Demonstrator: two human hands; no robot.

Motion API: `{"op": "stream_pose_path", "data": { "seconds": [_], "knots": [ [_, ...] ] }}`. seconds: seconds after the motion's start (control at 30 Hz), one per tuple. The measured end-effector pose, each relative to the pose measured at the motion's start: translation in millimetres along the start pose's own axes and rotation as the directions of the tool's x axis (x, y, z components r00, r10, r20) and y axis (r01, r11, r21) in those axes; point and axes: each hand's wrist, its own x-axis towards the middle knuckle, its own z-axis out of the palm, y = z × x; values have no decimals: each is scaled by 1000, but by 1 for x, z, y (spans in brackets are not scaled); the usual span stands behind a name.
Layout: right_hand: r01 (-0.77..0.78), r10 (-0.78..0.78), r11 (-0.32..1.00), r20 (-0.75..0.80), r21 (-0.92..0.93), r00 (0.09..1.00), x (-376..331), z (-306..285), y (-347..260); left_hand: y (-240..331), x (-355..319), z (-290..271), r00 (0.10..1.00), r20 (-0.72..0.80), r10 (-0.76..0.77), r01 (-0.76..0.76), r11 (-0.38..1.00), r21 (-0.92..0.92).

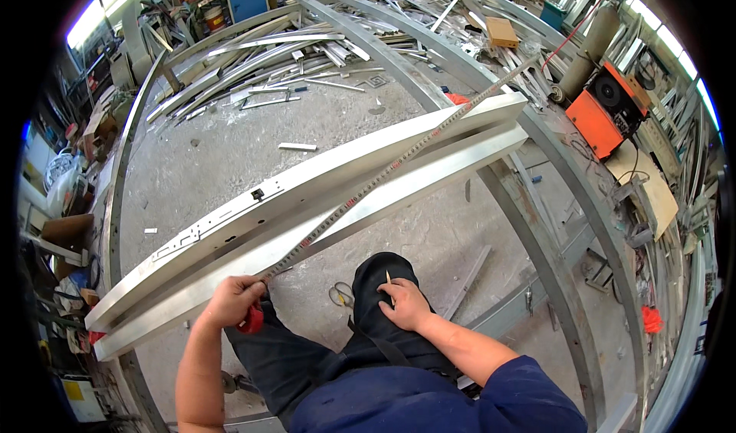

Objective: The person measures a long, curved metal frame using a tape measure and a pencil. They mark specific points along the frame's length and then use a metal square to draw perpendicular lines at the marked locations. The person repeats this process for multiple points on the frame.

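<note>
My left hand is closed around the red case of a tape measure. From it the marked blade runs out far to the right, slanting across two long pale metal profiles and past their right end. These profiles lie side by side in front of me, and the farther one has small holes and a cutout. My right hand rests on my dark-trousered knee, its fingers closed on a pencil with the tip upward. Yellow-handled scissors lie on the floor between my legs.
Steel frame bars run under and beyond the profiles. Metal offcuts are heaped on the floor at the far side. An orange machine and a gas cylinder stand at the right. A cardboard box sits farther back.
</note>
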Motion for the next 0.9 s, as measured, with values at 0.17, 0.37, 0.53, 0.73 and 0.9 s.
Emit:
{"op": "stream_pose_path", "data": {
  "seconds": [0.17,0.37,0.53,0.73,0.9],
  "knots": [
    [12,-12,1000,-30,-12,999,-2,1,0,36,18,-34,999,-7,50,-47,967,250],
    [5,-5,1000,-32,2,999,-4,-1,6,76,39,-33,999,-28,19,-8,932,362],
    [10,-9,1000,-36,23,999,-4,-2,6,81,51,-33,1000,-19,0,6,933,360],
    [-8,9,1000,-32,26,999,-3,-2,6,84,63,-31,1000,-5,18,-15,920,392],
    [-19,20,999,-23,34,1000,0,-3,5,87,72,-30,998,6,60,-58,918,393]
  ]
}}
